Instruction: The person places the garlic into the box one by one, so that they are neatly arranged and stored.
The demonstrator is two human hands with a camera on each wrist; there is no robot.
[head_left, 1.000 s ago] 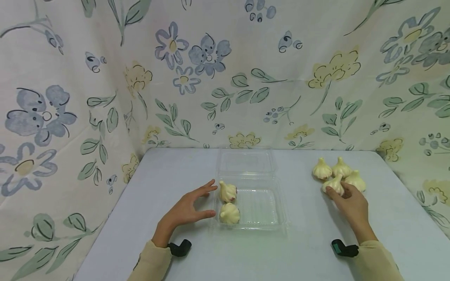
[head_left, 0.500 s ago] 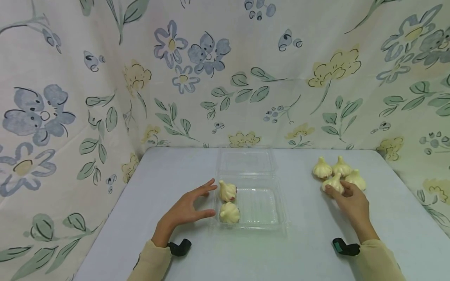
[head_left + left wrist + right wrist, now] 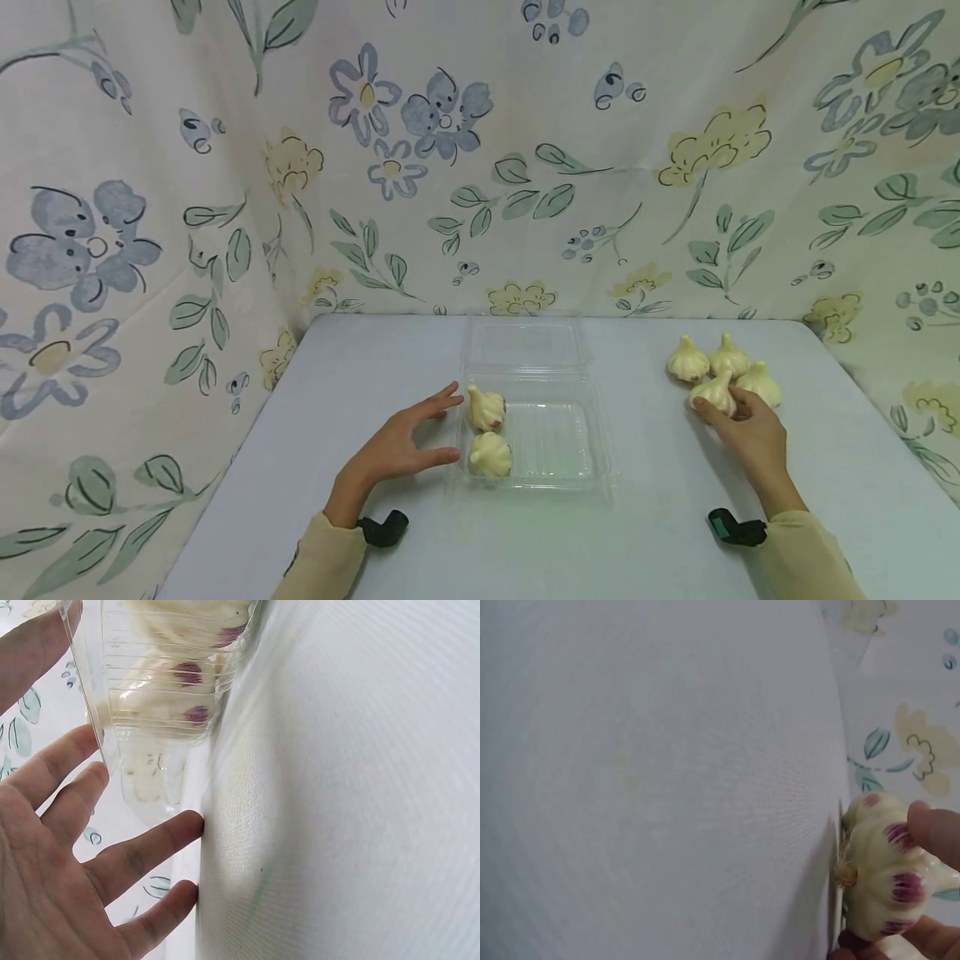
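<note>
My right hand (image 3: 752, 442) pinches a pale garlic bulb (image 3: 714, 393) between thumb and fingers, at the front of a small cluster. In the right wrist view this garlic bulb (image 3: 892, 877) shows purple streaks and a tuft of roots close to the tabletop. Three more garlic bulbs (image 3: 687, 362) sit right behind it. On the left, my left hand (image 3: 393, 446) is spread at the side of a clear plastic clamshell box (image 3: 558, 479), fingertips right at its wall. Two garlic bulbs (image 3: 491, 455) lie inside along the left side. In the left wrist view, the left fingers (image 3: 142, 859) are straight and apart.
The box's lid (image 3: 525, 346) is folded back toward the rear of the white table (image 3: 360, 358). A flowered cloth (image 3: 525, 167) hangs behind the table and along its left side. Dark wrist cameras (image 3: 384, 529) sit at both cuffs.
The right hand and the garlic bulb it pinches have shifted only very slightly. The left hand, the box and the other bulbs have stayed in place.
</note>
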